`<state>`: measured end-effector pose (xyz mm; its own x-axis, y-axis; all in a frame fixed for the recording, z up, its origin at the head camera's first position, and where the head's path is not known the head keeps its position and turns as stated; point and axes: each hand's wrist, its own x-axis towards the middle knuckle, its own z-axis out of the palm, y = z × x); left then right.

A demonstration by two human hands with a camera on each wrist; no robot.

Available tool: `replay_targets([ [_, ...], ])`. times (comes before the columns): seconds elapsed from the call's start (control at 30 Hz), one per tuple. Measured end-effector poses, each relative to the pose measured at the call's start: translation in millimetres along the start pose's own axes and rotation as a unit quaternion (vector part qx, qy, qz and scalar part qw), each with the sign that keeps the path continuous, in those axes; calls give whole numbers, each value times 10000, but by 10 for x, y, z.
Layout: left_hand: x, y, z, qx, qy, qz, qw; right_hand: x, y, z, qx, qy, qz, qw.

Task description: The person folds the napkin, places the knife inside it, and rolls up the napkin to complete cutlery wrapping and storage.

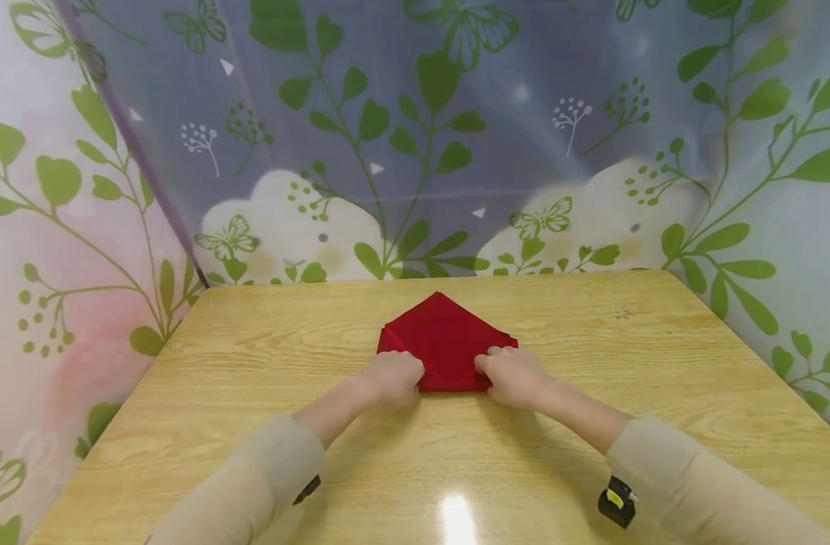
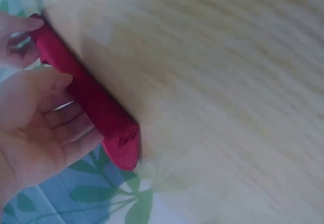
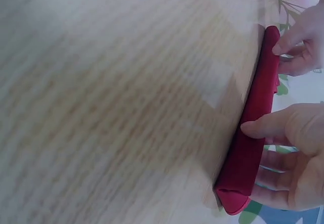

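Observation:
A red folded cloth [image 1: 447,333] lies on the table with a pointed corner on its far side. Its near edge is folded into a thick, straight roll, as the left wrist view shows the cloth [image 2: 93,89] close up. At the roll's left part, my left hand [image 1: 396,376] grips it, thumb on the near face and fingers behind. My right hand [image 1: 515,376] holds the right part the same way; in the right wrist view the thumb of that right hand [image 3: 296,148] presses on the cloth [image 3: 248,133]. A stretch of cloth shows between the hands.
The wooden table [image 1: 272,325] spreads around the cloth, with a bright reflection near the front. Patterned fabric [image 1: 442,151] with leaves and butterflies hangs behind and at both sides. A black device [image 1: 616,501] is seen below the right sleeve.

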<state>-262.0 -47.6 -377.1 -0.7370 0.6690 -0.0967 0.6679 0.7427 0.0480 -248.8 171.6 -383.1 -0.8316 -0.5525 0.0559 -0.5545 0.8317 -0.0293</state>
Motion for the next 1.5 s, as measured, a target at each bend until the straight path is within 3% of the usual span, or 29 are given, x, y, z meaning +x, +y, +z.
replay_targets([
  [0.13,24,-20,-61,-296,-266,-141,9991,14,6,-14,0,134,-48,9999],
  [0.3,41,-10,-73,-682,-413,-338,9962,36,38,-50,214,-48,-3,9998],
  [0.53,34,14,-28,-886,-294,-591,9939,84,87,-60,720,-491,287,9958],
  [0.7,28,7,-18,-755,21,-429,9962,125,113,-62,900,-653,388,9930],
  [0.8,29,-4,-16,-715,79,-405,9966,146,125,-71,964,-722,355,9921],
  [1.0,20,-12,7,-922,24,-713,9932,155,118,-80,919,-716,27,9932],
  [1.1,18,-4,14,-894,161,-860,9921,149,109,-67,763,-503,-96,9958],
  [1.3,17,22,37,-504,545,-1017,9920,133,89,-68,630,-298,236,9973],
  [1.5,12,60,99,-71,790,-817,9935,90,56,-58,373,-197,-5,9991],
])
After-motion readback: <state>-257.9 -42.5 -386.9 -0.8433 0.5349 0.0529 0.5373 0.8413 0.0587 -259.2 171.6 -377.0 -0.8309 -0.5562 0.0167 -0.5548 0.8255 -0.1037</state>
